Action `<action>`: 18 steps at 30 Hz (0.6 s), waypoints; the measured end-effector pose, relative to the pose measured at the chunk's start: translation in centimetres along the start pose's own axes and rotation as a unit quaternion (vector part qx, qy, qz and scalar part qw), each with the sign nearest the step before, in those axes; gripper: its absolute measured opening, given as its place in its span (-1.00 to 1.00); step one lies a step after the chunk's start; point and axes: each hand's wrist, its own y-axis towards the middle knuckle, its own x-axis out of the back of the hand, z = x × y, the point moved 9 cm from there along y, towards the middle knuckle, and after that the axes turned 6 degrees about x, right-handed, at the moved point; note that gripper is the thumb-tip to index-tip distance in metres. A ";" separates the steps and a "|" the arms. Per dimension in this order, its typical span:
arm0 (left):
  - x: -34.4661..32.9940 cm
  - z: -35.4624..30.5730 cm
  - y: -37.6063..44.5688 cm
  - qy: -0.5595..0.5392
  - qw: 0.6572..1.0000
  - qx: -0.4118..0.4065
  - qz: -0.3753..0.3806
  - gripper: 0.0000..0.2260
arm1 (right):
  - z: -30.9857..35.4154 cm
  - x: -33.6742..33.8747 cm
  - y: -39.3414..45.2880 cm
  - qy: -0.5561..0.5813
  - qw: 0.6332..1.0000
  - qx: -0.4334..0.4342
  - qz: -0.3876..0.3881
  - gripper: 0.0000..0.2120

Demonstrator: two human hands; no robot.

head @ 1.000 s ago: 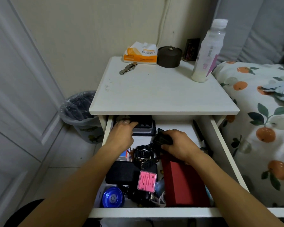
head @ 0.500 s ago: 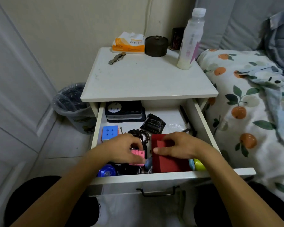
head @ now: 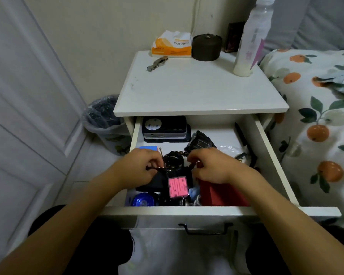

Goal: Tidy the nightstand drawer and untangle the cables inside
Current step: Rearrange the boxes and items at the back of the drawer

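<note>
The white nightstand drawer stands pulled open and is full of clutter. In its middle lies a dark tangle of cord and brown beads. My left hand pinches a thin black cord at the tangle's left side. My right hand has its fingers curled round a brown bead bracelet on the right. Below the hands lie a pink maze toy, a black pouch, a red box and a bit of white cable.
The drawer also holds a blue round tin, a blue cube, stacked black devices, a black packet and a clear bag. On top stand a tissue pack, watch, dark tin and bottle. A bin stands left.
Both hands left the pink toy and the red box and moved back to the dark tangle, taking hold of the cord and the beads. The view shifted slightly.
</note>
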 end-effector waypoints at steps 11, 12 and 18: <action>-1.8 2.4 0.9 0.170 0.985 -0.003 0.027 -0.72 | 1.9 -2.9 4.5 -0.089 0.993 0.038 0.062 -0.65; -2.1 2.3 1.2 0.183 0.982 -0.007 0.039 -0.70 | 1.0 -2.9 4.2 -0.108 0.992 0.017 0.070 -0.65; -4.5 0.1 2.7 0.263 0.959 -0.046 0.097 -0.67 | -1.9 -2.8 2.4 -0.095 0.990 -0.048 0.087 -0.75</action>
